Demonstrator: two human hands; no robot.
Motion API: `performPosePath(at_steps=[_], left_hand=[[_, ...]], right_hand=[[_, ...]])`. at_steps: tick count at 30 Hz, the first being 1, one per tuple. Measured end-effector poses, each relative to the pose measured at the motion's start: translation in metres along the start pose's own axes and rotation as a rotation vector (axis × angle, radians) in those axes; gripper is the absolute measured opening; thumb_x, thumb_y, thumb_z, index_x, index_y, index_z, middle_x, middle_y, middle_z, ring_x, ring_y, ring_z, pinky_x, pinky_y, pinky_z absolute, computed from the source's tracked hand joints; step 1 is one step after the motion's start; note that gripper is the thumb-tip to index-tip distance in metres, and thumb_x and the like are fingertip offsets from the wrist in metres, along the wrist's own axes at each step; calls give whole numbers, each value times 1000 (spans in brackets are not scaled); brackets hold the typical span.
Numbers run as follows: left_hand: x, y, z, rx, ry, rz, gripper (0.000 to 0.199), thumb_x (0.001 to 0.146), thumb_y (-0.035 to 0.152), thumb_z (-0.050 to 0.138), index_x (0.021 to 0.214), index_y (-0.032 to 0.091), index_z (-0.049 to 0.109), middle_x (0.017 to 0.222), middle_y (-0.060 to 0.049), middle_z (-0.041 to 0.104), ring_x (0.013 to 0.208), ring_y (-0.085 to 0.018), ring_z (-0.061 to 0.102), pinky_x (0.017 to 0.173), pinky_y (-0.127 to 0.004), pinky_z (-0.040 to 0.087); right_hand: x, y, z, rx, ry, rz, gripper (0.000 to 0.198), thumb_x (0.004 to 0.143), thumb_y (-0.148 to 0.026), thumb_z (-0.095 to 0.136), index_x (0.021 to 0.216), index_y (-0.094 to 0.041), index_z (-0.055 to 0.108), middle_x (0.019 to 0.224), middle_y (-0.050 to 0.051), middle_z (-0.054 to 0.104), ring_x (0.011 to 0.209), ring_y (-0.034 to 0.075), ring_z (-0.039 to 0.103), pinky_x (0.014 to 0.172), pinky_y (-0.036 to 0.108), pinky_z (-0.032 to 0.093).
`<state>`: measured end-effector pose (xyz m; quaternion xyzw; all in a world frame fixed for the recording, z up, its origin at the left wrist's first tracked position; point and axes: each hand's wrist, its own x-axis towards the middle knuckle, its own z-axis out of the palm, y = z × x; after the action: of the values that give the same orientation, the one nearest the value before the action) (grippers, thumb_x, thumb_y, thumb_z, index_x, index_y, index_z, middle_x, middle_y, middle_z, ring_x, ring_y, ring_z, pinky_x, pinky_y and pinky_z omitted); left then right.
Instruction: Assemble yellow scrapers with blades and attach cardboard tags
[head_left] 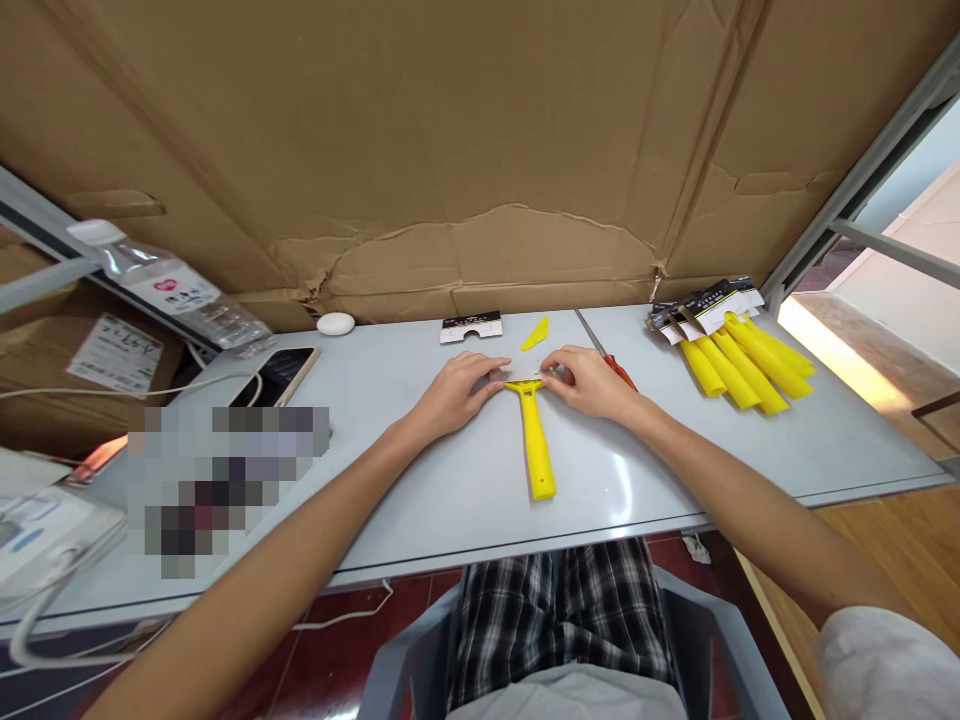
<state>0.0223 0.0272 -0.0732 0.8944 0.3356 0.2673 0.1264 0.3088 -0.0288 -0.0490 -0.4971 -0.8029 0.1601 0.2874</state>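
Note:
A yellow-handled scraper [536,445] lies on the table with its handle toward me and its thin metal blade [523,376] at the far end. Pinched at the blade's left end are the fingers of my left hand [459,394]. My right hand [589,381] grips the right end, fingers curled and partly hiding it. Just beyond the blade sits a small flat yellow plastic piece [535,334]. A long-shafted tool with a red handle [619,371], which looks like a screwdriver, lies beside my right hand. Behind my left hand is a black-and-white card [471,327].
Several yellow handles [750,365] with header cards lie at the right. On the left are a plastic bottle [187,290], a phone [281,375], a white oval object [335,324] and a blurred-out patch. Cardboard [480,150] walls the table's back edge.

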Motion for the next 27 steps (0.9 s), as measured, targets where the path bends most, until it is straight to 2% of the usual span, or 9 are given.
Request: performPosePath(at_steps=[3, 5, 9, 11, 13, 16, 22, 27], left_hand=[[0, 0, -1, -12, -5, -25, 36, 109, 46, 62, 130, 21, 76, 115, -10, 80, 110, -29, 71, 104, -47, 56], [0, 0, -1, -6, -20, -8, 33, 109, 45, 61, 125, 21, 78, 119, -11, 79, 113, -29, 70, 105, -48, 55], [-1, -3, 2, 45, -17, 31, 37, 112, 43, 54, 130, 25, 80, 135, -13, 71, 119, -30, 68, 109, -52, 54], [-2, -5, 5, 71, -15, 36, 38, 112, 41, 53, 132, 27, 81, 133, -13, 69, 117, -30, 67, 109, -53, 54], [-2, -6, 6, 84, -24, 36, 38, 112, 38, 52, 134, 27, 81, 127, -13, 70, 116, -30, 66, 108, -54, 54], [-2, -3, 4, 71, -35, 25, 37, 113, 37, 51, 135, 25, 78, 126, -12, 74, 115, -30, 65, 106, -53, 53], [-1, 0, 0, 30, -15, 42, 28, 111, 37, 56, 119, 23, 79, 122, -10, 77, 113, -29, 67, 105, -50, 54], [-2, 0, 2, 2, 23, 71, 30, 110, 35, 57, 117, 26, 84, 117, -11, 75, 108, -28, 69, 99, -48, 58]], right_hand=[[0, 1, -2, -16, -49, -6, 17, 102, -21, 70, 116, -19, 80, 97, 5, 73, 78, 15, 58, 82, 30, 43], [0, 1, -3, -42, -68, 3, 19, 103, -21, 70, 118, -18, 81, 98, 6, 75, 80, 16, 60, 82, 31, 44], [-1, 1, -1, -98, -93, 4, 26, 106, -23, 64, 124, -18, 82, 116, 11, 79, 99, 22, 70, 92, 34, 49], [-2, 2, 1, -132, -102, -7, 29, 107, -22, 61, 126, -18, 83, 127, 13, 77, 112, 25, 71, 99, 36, 51], [-3, 2, 2, -175, -115, -9, 30, 108, -21, 58, 124, -18, 83, 134, 14, 75, 116, 27, 72, 103, 38, 51], [-2, 1, 2, -242, -147, -2, 33, 110, -20, 53, 122, -17, 84, 133, 15, 74, 112, 26, 73, 101, 38, 53], [0, -2, -1, -282, -160, -4, 33, 108, -13, 51, 126, -16, 79, 121, 13, 76, 113, 24, 72, 100, 35, 52], [-2, -5, -6, -368, -174, 6, 37, 110, -15, 49, 127, -17, 81, 128, 15, 75, 118, 27, 72, 97, 36, 53]])
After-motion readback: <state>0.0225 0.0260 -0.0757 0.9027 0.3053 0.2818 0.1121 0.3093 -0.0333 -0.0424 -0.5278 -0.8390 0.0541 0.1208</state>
